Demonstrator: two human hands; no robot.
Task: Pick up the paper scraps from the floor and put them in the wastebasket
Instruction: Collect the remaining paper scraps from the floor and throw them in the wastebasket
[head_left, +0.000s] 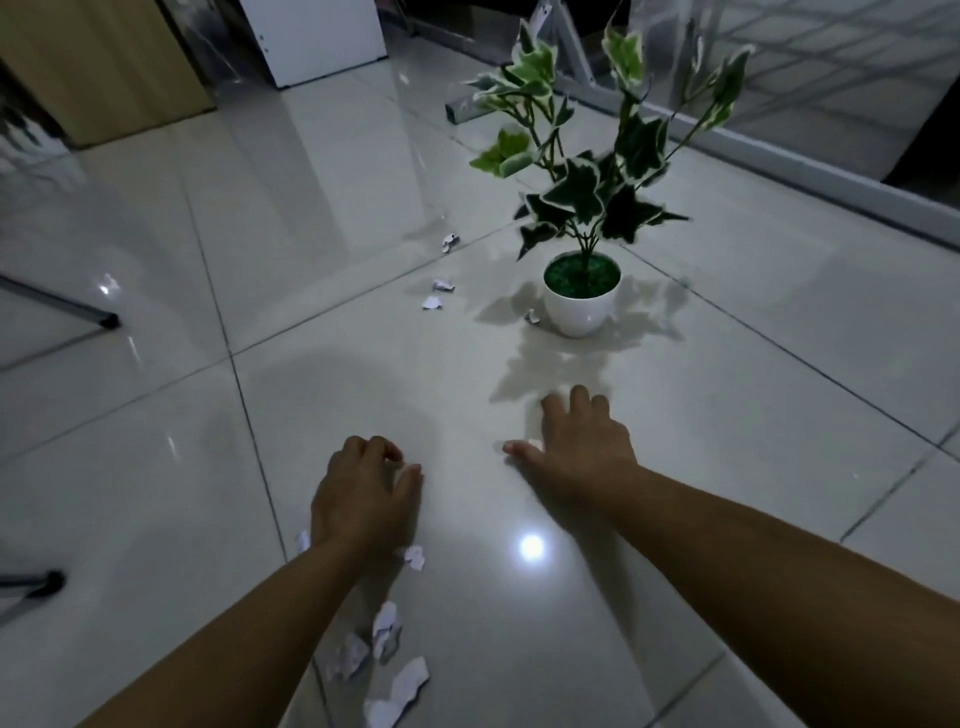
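Note:
Several white paper scraps lie on the glossy tiled floor. One cluster (387, 631) lies under my left forearm, with a long scrap (402, 686) near the bottom edge and a small one (415, 557) by my left wrist. More scraps (441, 286) lie farther off, left of the plant pot. My left hand (363, 493) hovers palm down, fingers loosely curled, nothing visible in it. My right hand (576, 441) reaches forward palm down with fingers spread. A small white scrap (535, 444) shows between its thumb and forefinger. No wastebasket is in view.
A white pot with a variegated ivy plant (582, 306) stands just beyond my right hand, a scrap (532, 316) against its base. Metal furniture legs (106, 318) stick in from the left. A white cabinet (317, 36) and a glass partition frame (779, 156) stand at the back.

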